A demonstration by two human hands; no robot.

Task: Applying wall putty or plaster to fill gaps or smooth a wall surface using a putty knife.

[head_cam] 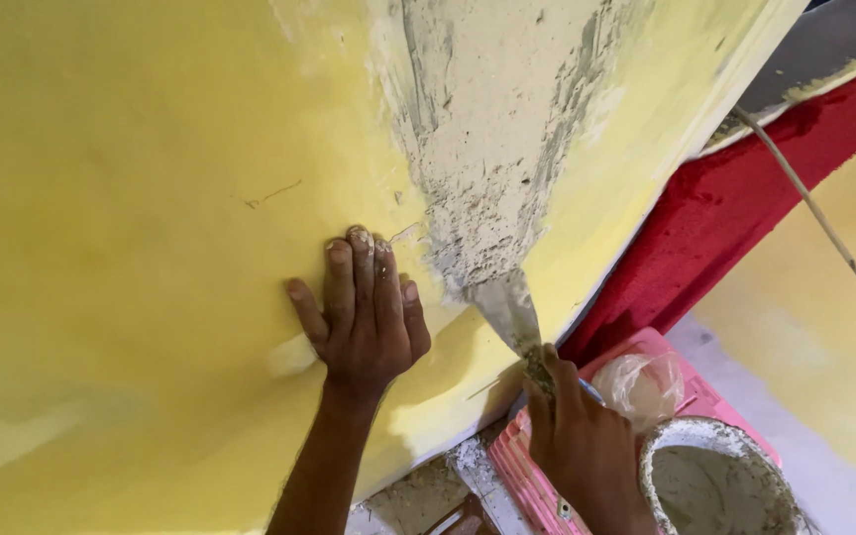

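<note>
My left hand (364, 317) lies flat against the yellow wall (131, 198), fingers together, just left of a rough grey patch of filler (487, 149). My right hand (582, 436) grips the handle of a putty knife (507, 312). The knife's metal blade presses on the wall at the lower tip of the grey patch. Filler smears the blade and my fingers.
A round bucket of grey filler (715, 476) stands below my right hand, on a pink crate (517, 476) with a clear plastic bag (641, 381). A red band (745, 198) runs beside the wall. A thin cord (824, 218) hangs at the right.
</note>
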